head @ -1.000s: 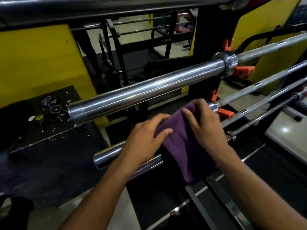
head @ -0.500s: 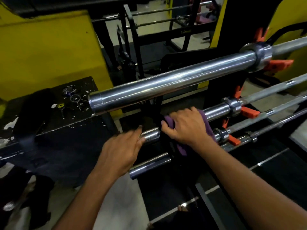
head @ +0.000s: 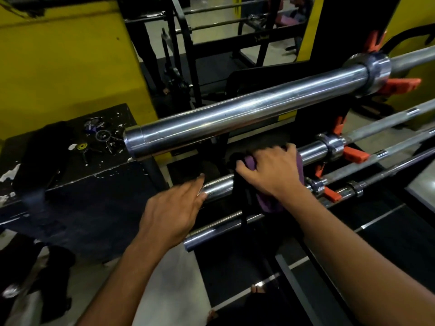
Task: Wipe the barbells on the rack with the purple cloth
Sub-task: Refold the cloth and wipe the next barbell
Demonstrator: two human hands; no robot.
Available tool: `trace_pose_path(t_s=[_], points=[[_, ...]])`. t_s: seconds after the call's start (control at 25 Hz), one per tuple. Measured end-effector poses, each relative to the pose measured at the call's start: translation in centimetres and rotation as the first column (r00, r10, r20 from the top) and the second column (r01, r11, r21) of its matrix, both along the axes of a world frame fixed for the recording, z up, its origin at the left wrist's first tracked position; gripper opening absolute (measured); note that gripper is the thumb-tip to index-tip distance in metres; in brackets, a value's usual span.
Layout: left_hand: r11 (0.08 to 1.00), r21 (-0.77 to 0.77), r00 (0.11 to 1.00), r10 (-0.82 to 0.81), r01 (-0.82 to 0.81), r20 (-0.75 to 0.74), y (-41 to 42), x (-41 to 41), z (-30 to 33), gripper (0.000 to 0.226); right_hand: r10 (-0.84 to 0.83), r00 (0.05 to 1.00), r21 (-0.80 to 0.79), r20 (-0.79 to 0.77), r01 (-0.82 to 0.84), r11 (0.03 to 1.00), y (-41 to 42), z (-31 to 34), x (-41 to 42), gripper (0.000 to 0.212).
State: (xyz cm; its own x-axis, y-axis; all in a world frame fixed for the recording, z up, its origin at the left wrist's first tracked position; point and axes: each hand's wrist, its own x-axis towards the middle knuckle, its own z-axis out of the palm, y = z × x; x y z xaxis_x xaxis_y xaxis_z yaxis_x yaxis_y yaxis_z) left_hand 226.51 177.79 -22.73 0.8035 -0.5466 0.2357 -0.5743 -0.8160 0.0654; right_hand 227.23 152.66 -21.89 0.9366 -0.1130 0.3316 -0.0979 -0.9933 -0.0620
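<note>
Barbells on the rack [head: 306, 128] lie in tiers, and the purple cloth [head: 268, 203] has slid along the second barbell [head: 313, 151] toward its collar, bunched under the right hand [head: 270, 172], whose fingers curl over cloth and sleeve. The left hand [head: 174, 212] has let go of the cloth; its straight fingers now touch the sleeve end of a lower bar [head: 219, 188], apparently steadying it. One-handed wiping of this sleeve seems underway, lower bars remaining.

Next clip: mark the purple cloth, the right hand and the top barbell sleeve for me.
purple cloth [head: 268, 203]: head view, the fold hanging below the wrist.
right hand [head: 270, 170]: head view, back of the hand.
top barbell sleeve [head: 235, 116]: head view, middle of the chrome tube.
</note>
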Motion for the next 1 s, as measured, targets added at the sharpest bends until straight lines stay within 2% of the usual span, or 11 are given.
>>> trace_pose_path(t_s=[0.16,0.32,0.44,0.52,0.6,0.68,0.76,0.8,0.84,0.92,1.0], points=[[1.000,-0.018,1.000,-0.014,0.014,0.004,0.1,0.1,0.1,0.054,0.236,0.969,-0.005,0.073,-0.236,0.972,4.2,-1.7,-2.0,0.056],[0.999,-0.042,0.999,-0.023,0.022,-0.027,0.2,0.0,-0.1,0.057,0.398,0.895,-0.052,0.202,-0.396,0.917,0.5,-4.7,-3.8,0.065],[0.997,-0.065,0.998,-0.033,0.029,-0.058,0.2,-0.1,0.3,0.058,0.345,0.896,0.125,0.279,-0.390,0.912,0.2,-4.0,-3.0,0.048],[0.990,-0.116,0.992,-0.092,0.082,-0.087,0.0,-0.4,0.8,0.058,0.264,0.869,0.357,0.420,-0.425,0.832,0.9,-4.2,-3.7,0.040],[0.983,-0.142,0.984,-0.132,0.115,-0.120,-0.2,-0.5,1.1,0.059,0.092,0.858,0.666,0.506,-0.456,0.590,1.5,-5.0,-5.8,0.036],[0.982,-0.130,0.980,-0.155,0.139,-0.126,-0.5,-0.3,1.1,0.057,-0.216,0.881,0.903,0.421,-0.387,0.183,1.7,-5.0,-8.6,0.033],[0.983,-0.102,0.973,-0.169,0.154,-0.156,-0.7,-0.2,1.0,0.055,-0.487,0.851,0.894,0.195,-0.359,-0.269,1.0,-4.9,-10.7,0.022],[0.982,-0.090,0.969,-0.178,0.164,-0.172,-0.7,-0.1,1.1,0.054,-0.536,0.840,0.827,0.086,-0.360,-0.432,0.6,-4.8,-11.2,0.018],[0.980,-0.082,0.965,-0.194,0.182,-0.179,-0.6,-0.2,1.3,0.054,-0.560,0.828,0.790,0.035,-0.366,-0.493,0.1,-4.6,-11.5,0.020],[0.971,-0.069,0.957,-0.237,0.228,-0.168,-0.7,-0.4,2.3,0.052,-0.586,0.804,0.824,0.096,-0.394,-0.406,-0.9,-4.1,-11.9,0.029],[0.964,-0.043,0.954,-0.266,0.263,-0.137,-0.7,-0.5,4.1,0.051,-0.515,0.807,0.891,0.290,-0.423,-0.162,-1.5,-3.5,-12.0,0.029]])
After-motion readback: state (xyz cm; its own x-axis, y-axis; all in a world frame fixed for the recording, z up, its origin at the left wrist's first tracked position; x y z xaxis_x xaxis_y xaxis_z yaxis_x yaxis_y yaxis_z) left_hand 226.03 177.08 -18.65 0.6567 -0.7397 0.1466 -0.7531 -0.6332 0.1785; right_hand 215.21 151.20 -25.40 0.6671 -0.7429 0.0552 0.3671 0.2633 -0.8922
